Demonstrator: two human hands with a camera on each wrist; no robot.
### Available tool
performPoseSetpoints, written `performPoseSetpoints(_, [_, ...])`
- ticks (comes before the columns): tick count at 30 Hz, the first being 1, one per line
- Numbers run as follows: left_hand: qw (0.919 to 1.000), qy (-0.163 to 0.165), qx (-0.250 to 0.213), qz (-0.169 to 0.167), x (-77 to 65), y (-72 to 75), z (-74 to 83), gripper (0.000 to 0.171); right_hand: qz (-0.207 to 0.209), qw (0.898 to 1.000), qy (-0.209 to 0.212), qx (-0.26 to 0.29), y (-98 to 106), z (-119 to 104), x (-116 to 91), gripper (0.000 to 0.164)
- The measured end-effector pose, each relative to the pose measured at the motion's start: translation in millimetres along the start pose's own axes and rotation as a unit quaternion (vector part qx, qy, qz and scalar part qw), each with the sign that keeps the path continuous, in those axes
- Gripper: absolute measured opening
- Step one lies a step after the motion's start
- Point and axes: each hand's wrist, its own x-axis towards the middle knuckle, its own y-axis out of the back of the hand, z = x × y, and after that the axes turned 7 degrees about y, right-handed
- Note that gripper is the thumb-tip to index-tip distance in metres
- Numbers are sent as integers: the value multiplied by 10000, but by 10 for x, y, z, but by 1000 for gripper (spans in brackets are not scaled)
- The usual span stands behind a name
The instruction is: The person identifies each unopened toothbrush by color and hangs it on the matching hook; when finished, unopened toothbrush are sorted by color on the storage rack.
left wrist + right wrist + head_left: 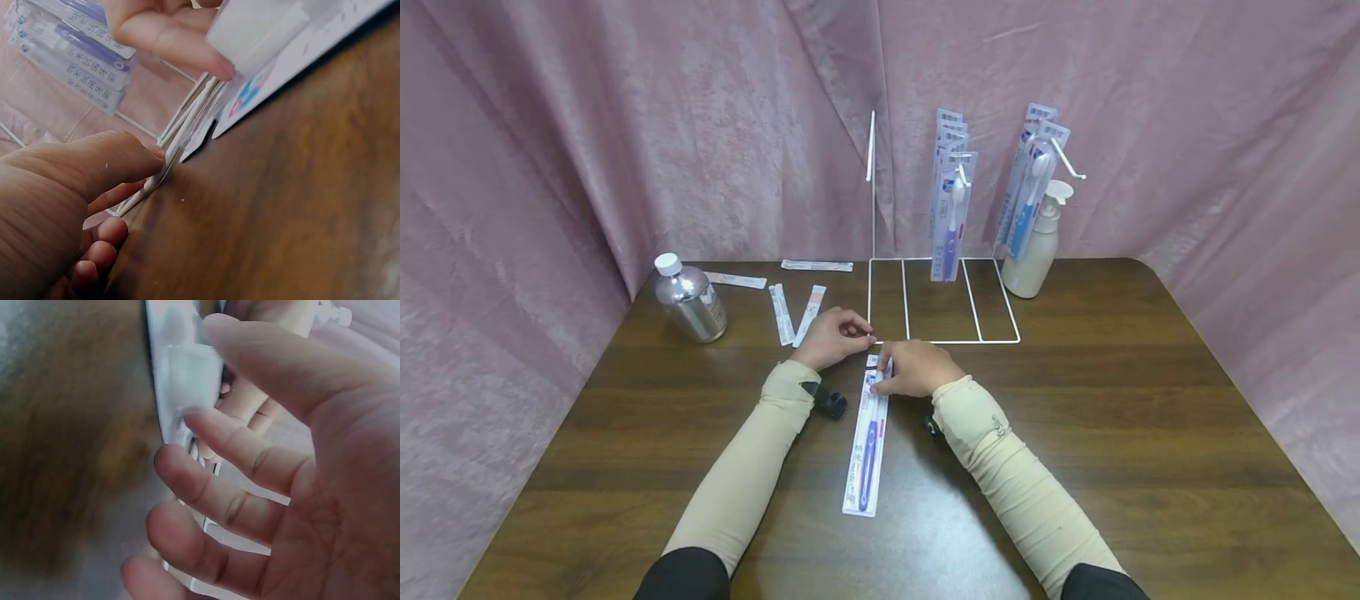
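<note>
A packaged toothbrush (867, 454) with a purple handle lies flat on the table, its top end toward a white wire rack (940, 342). My right hand (917, 369) holds the pack near its top, thumb and fingertips on either side of the clear blister (195, 375). At the rack's front left corner, my left hand (835, 337) pinches the wire between thumb and fingers. The left wrist view shows the thumb against the wire and the other fingers curled behind it, partly hidden. The pack's printed card (306, 65) lies close to this corner.
Purple toothbrush packs (953, 221) hang on the rack's middle hook, blue ones (1030, 196) on the right hook; the left hook (870, 150) is bare. A white pump bottle (1032, 258) stands right. Left are a silver bottle (692, 304) and several paper strips (781, 315).
</note>
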Motion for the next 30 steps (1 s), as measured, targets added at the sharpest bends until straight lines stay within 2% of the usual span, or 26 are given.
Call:
performPoseSetpoints(8, [10000,79,-39,-45,5,-17,-19,21,124,9991,72,402,87,120,-34,28])
performPoseSetpoints(16, [10000,23,-7,4,0,3,5,20,180,9988,-144,443,184,162,-52,30])
performPoseSetpoints(22, [10000,8,-5,19,6,13,2,21,267,9964,-212,773,182,181,-35,31])
performPoseSetpoints(26, [10000,32,16,-19,5,14,6,21,571,9933,-15,1000,205,219,-36,31])
performPoseSetpoints(30, [9999,93,30,-61,1,17,17,21,1224,9866,295,1035,338,206,-83,30])
